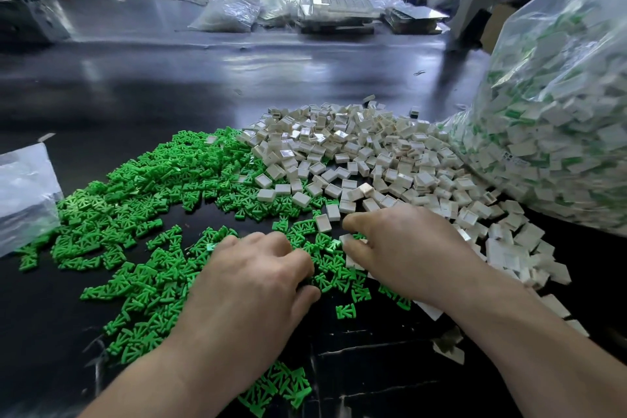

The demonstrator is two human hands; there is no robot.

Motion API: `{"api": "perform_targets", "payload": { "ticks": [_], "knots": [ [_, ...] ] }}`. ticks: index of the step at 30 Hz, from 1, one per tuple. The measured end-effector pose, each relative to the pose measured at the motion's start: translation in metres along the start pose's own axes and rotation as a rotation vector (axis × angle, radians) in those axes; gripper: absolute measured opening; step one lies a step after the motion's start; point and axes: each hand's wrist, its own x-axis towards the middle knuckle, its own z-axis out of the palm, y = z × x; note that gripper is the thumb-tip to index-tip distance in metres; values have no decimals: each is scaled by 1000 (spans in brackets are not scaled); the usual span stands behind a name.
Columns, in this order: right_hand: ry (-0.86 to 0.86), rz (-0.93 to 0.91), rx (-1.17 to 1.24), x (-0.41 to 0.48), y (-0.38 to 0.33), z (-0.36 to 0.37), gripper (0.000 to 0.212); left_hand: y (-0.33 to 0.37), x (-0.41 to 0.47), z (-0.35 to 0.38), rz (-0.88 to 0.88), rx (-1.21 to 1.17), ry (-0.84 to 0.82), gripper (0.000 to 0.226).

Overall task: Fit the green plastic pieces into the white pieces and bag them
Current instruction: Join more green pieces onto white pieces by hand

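Note:
A wide heap of green plastic pieces (142,200) covers the left and middle of the black table. Behind it and to the right lies a heap of white square pieces (366,153). My left hand (258,282) is knuckles-up on the near green pieces, its fingers curled down and its thumb closing on a green piece (320,280) at the fingertips. My right hand (407,248) is where the two heaps meet, pinching a white piece (346,239) between thumb and forefinger. A big clear bag (559,112) at the right holds many white pieces fitted with green.
A flat clear plastic bag (23,193) lies at the left edge beside the green heap. Further bags and stacked trays (332,17) sit across the far side of the table (237,78). A few loose white pieces (448,349) lie under my right forearm.

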Motion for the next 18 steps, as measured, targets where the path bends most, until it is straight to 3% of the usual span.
{"api": "perform_targets", "payload": {
  "ticks": [6,8,10,12,14,16,18],
  "knots": [
    [7,-57,22,0,4,1,19,1,-2,-3,21,-100,0,21],
    [49,-86,62,-2,6,2,17,0,-3,-4,-74,-256,14,18],
    [85,-89,158,-3,8,2,16,0,-3,-8,-236,-556,29,23],
    [92,-67,349,-3,9,1,15,0,-1,-11,-332,-884,40,23],
    [54,-50,698,-3,8,0,15,1,1,-14,-355,-1155,61,17],
    [-16,-34,1058,-3,6,-2,14,2,3,-15,-355,-1332,106,10],
    [-61,-29,1251,-3,4,0,11,1,4,-15,-360,-1442,138,6]
  ]
}}
